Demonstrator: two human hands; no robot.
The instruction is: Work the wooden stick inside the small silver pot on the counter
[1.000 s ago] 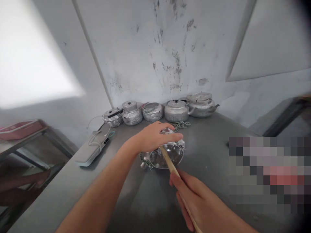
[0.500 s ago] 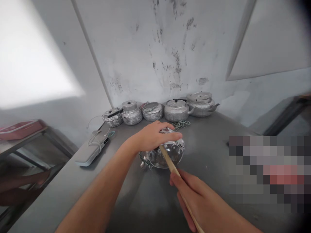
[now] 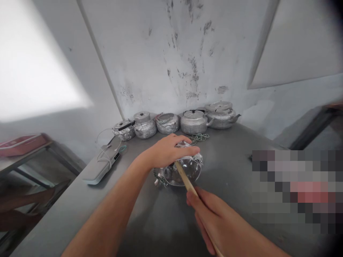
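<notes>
My left hand (image 3: 170, 151) lies over the top of a shiny metal kettle (image 3: 182, 171) that rests tilted on the grey metal table (image 3: 230, 150), fingers wrapped round its upper side. My right hand (image 3: 214, 217) is closed round a thin wooden stick (image 3: 185, 178) whose far end reaches into or against the kettle's open side. A green-and-white cord (image 3: 158, 177) hangs off the kettle's left side.
Several small aluminium kettles (image 3: 194, 122) stand in a row against the stained wall at the table's back. A green cord (image 3: 198, 137) lies in front of them. A grey case with white cables (image 3: 103, 164) sits at the left edge. A red tray (image 3: 23, 142) rests on a side table.
Almost nothing has changed; my right hand and the stick have edged slightly up toward the kettle, and the view has shifted a little.
</notes>
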